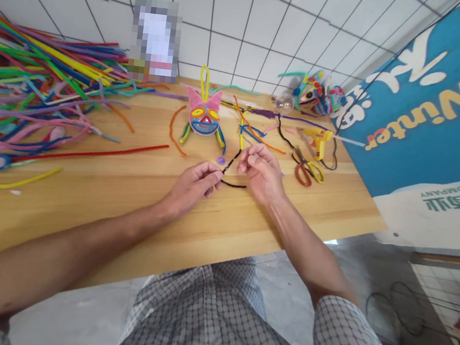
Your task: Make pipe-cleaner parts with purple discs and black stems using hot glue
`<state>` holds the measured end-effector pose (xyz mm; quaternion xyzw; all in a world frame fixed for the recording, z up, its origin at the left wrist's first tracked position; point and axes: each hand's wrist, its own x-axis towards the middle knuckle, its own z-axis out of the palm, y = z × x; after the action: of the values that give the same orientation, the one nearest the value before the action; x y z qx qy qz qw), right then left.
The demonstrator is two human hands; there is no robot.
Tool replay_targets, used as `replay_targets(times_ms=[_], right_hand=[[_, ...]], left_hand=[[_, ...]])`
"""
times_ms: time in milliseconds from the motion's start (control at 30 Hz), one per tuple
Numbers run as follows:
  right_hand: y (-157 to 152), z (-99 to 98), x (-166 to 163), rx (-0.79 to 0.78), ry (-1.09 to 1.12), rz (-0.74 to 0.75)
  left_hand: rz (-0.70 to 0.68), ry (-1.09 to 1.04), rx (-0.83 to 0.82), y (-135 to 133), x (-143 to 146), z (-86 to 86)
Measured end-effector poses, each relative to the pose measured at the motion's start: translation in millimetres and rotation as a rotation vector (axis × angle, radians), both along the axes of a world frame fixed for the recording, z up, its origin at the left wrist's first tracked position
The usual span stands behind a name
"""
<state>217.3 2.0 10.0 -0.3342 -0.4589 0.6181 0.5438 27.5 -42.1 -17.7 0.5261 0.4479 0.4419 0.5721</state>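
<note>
My left hand (pixel 199 185) pinches a black pipe cleaner (pixel 232 161) between thumb and fingertips, low over the table. One length slants up toward my right hand; another black end (pixel 233 184) sticks out to the right below it. My right hand (pixel 261 173) is closed beside the upper length, its fingers curled; what they hold, if anything, is hidden. Just beyond, a small purple disc (pixel 221 161) lies on the wood. Behind it sits a clear ball decorated as an animal face (pixel 204 118), with pink ears, a yellow loop and yellow-green legs.
Many coloured pipe cleaners (pixel 53 80) are heaped at the left. Scissors (pixel 305 169) and a yellow glue gun (pixel 320 142) with its cord lie to the right. A clear ball (pixel 283 102) and decorated figures (pixel 314 93) stand at the back. The table (pixel 123 238) meets a tiled wall.
</note>
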Motion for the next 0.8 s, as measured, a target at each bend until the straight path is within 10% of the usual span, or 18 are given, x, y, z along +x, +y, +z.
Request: replay_targets(times_ms=[233, 800], right_hand=[[0, -3.5, -2, 0.014, -0.024, -0.024], [1, -10.7, -4, -0.074, -0.061, -0.056]], left_hand=[[0.099, 0.296, 0.329, 0, -3, 2.9], [0.033, 0.268, 0.288, 1, -4, 0.1]])
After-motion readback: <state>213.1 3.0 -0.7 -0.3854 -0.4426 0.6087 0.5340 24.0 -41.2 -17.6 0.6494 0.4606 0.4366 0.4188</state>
